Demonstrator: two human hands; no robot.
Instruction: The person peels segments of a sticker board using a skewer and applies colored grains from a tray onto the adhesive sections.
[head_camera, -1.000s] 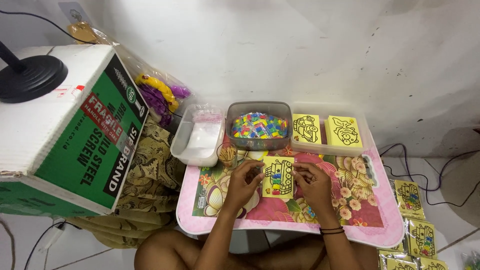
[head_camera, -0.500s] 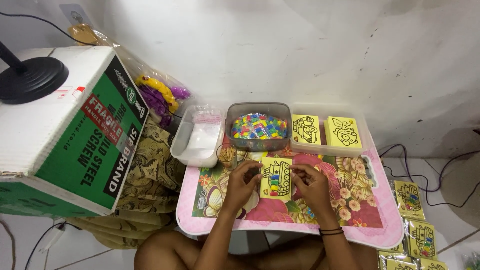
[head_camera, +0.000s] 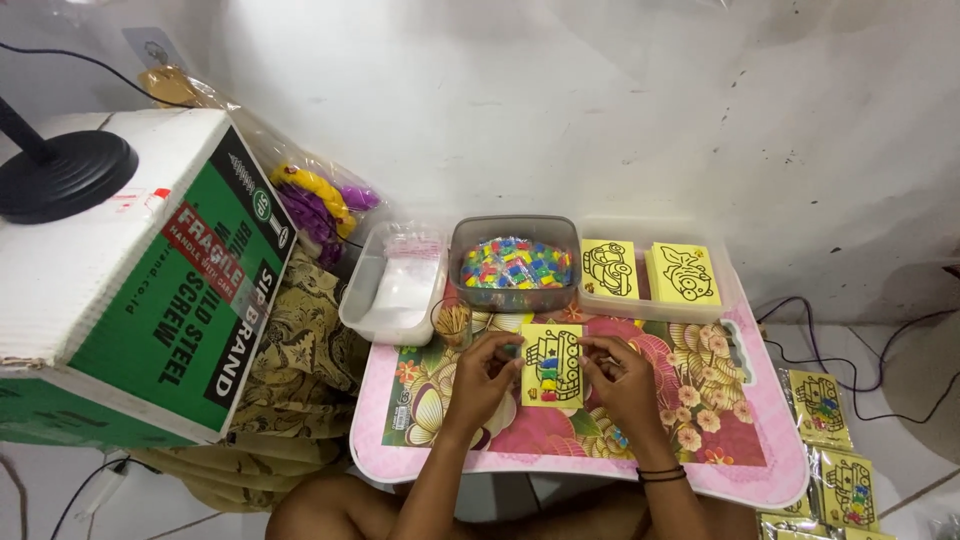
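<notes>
Two hands meet on one yellow card at the centre of the frame.

We hold the yellow card (head_camera: 551, 365), printed with a black outline and partly filled with small coloured pieces, flat on the pink floral table (head_camera: 740, 440): our left hand (head_camera: 487, 372) pinches its left edge with fingers drawn together, our right hand (head_camera: 622, 378) closes on its right edge. Above it in the frame sit a tub of coloured pieces (head_camera: 515, 262), a clear tray of blank yellow cards (head_camera: 650, 270), a tray of plastic bags (head_camera: 398, 285) and a cup of toothpicks (head_camera: 453, 321). We judge the risk to be a nudge from either thumb, which could shift the tiny pieces out of their outlines; a wrist could also tip the cup just beside our left hand.
</notes>
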